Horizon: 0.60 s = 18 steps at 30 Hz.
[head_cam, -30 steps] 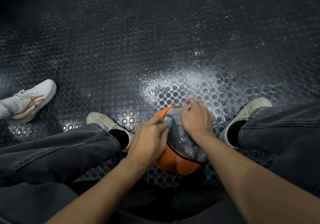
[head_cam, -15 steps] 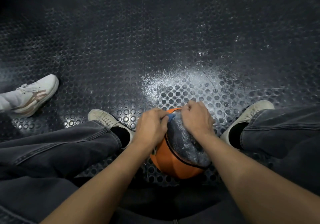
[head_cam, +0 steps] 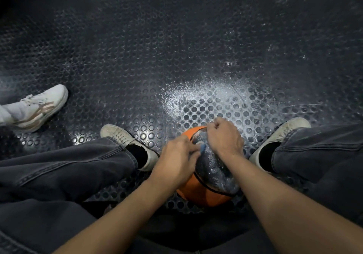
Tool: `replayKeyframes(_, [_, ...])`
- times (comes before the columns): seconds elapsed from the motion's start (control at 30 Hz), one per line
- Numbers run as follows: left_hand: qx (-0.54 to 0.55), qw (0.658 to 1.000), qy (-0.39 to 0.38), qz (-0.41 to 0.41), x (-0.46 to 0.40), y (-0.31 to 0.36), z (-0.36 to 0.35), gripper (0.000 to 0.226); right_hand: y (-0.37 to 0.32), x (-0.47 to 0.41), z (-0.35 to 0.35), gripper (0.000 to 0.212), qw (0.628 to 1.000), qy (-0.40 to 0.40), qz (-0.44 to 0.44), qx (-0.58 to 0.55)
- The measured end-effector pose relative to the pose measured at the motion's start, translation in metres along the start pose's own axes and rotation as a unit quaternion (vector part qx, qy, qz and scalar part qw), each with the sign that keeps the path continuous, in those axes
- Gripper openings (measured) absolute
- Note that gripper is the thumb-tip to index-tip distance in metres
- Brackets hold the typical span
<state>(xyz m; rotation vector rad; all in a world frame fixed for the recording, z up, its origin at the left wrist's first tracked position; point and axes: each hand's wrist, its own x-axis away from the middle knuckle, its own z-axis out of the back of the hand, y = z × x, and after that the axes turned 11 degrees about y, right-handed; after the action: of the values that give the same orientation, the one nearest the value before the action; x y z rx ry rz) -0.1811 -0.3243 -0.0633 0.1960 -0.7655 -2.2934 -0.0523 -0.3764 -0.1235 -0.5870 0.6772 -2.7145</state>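
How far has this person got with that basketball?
Done: one section of the ball carries a dark, wet-looking patch. In hand: the left hand pinches a small blue pad against that patch while the right hand grips the ball's top. Left: the other visible sections are plain orange.

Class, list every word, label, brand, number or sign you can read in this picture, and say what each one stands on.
No text can be read anywhere.
Grey panel of the orange ball, under the left hand and right hand: fine speckled pattern, too blurred to read.
Blue piece pinched by the left hand: no marks visible.
White shoe: brown stripes only, no brand name legible.
Studded floor: no signs.
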Motion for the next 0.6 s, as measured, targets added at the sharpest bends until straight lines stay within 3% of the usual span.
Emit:
replayKeyframes(0.07, [0.012,1.0,0.014,0.002,0.002,-0.001,0.001,0.02,0.0,0.0,0.002,0.029,1.0,-0.015,0.016,0.005])
replayKeyframes(0.23, [-0.004,0.993,0.031,0.113,-0.047,-0.014,-0.007,0.02,-0.006,0.004,-0.001,0.025,0.999,-0.022,0.019,0.014])
replayKeyframes(0.4, [-0.037,0.999,-0.026,-0.002,-0.012,-0.011,-0.001,0.023,0.0,0.008,0.003,0.024,0.999,-0.024,0.019,0.023])
replayKeyframes(0.6, [-0.018,0.996,-0.032,0.075,-0.056,-0.025,-0.006,0.017,-0.008,0.017,0.002,0.022,0.996,-0.041,0.065,0.033])
